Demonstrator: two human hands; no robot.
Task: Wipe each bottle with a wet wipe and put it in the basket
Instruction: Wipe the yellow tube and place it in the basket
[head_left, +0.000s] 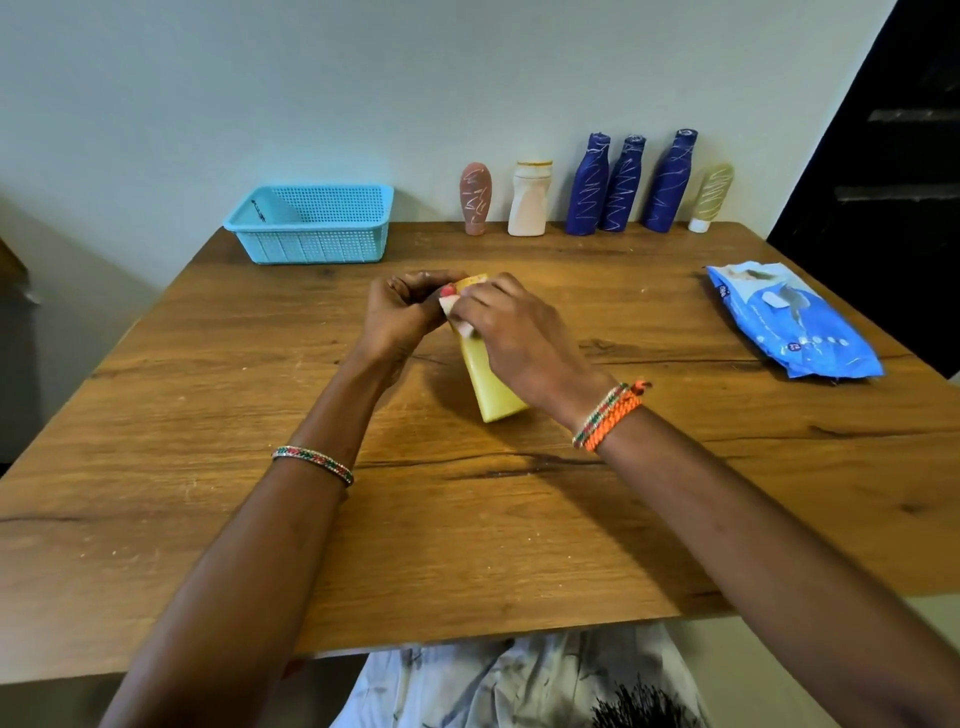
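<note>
The yellow bottle (493, 379) lies tilted near the middle of the desk (208, 519), its top end pinched in the left hand (400, 317) while the right hand (509, 332) presses a small pale wet wipe (450, 306) against its upper side. To do this well, I judge the left grip should stay firm and turn the bottle so the wipe covers every face. It looks smooth and plain yellow, with a flat base toward the person.

Single head-worn wide-angle view, looking forward and down, close over wooden table (260, 519), facing wall (260, 93)
</note>
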